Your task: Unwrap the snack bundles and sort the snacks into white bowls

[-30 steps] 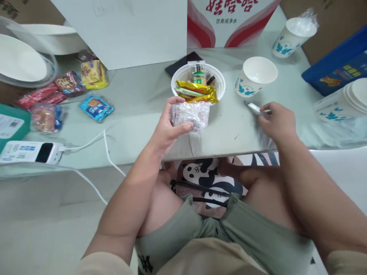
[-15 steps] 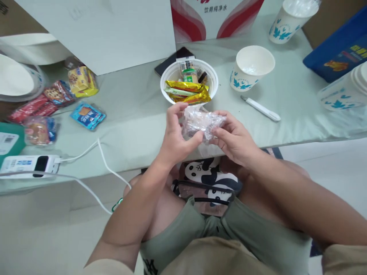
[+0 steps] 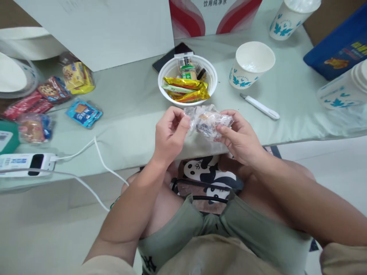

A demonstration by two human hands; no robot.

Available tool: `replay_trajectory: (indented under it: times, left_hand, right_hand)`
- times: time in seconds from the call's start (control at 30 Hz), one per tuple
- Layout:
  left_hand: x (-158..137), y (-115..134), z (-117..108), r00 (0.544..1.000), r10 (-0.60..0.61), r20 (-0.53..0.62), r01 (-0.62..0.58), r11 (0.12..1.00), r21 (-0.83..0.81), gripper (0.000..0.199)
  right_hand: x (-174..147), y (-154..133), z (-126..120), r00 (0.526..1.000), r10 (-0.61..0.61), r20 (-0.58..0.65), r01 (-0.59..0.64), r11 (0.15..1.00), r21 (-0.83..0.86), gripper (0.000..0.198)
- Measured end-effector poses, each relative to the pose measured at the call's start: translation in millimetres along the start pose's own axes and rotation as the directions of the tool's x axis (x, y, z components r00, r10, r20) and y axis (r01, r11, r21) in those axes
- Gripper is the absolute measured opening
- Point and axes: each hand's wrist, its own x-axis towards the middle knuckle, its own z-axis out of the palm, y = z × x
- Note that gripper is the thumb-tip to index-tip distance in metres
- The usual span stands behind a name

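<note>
Between my two hands, just above the table's front part, is a crinkled clear plastic wrapper [image 3: 208, 121] with something pale brown and dark inside that I cannot make out. My left hand [image 3: 172, 131] pinches its left end between thumb and curled fingers. On the other end, my right hand [image 3: 240, 131] grips it with thumb on top and fingers beneath. Right behind the wrapper stands a white bowl [image 3: 162, 89] holding gold snack packets [image 3: 190, 91] and other small packs.
Right of the bowl are a paper cup [image 3: 249, 67] and a white utility knife [image 3: 262, 107]. More cups stand farther right. At left lie several snack packs, a blue packet [image 3: 84, 113] and a white device [image 3: 27, 164] with cables. A white box [image 3: 114, 30] stands behind.
My left hand has moved left and closed into a pinch, drawing the wrapper's left end outward. My right hand keeps its grip. The view has shifted slightly.
</note>
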Motion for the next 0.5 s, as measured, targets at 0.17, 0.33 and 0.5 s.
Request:
replay_trajectory:
  times: [0.17, 0.33, 0.5]
  left_hand:
    - [11, 15, -10, 0.984, -0.174, 0.022, 0.170, 0.909, -0.381, 0.036]
    - [15, 21, -17, 0.980, -0.198, 0.030, 0.185, 0.840, -0.510, 0.035]
    - [11, 17, -20, 0.972, -0.232, 0.046, 0.229, 0.879, -0.419, 0.042]
  right_hand:
    - [6, 3, -4, 0.988, 0.134, 0.082, -0.140, 0.987, 0.080, 0.034]
    - [7, 6, 10, 0.953, 0.266, 0.145, -0.286, 0.948, 0.139, 0.040]
    - [2, 10, 19, 0.985, -0.019, 0.171, 0.081, 0.927, -0.366, 0.059]
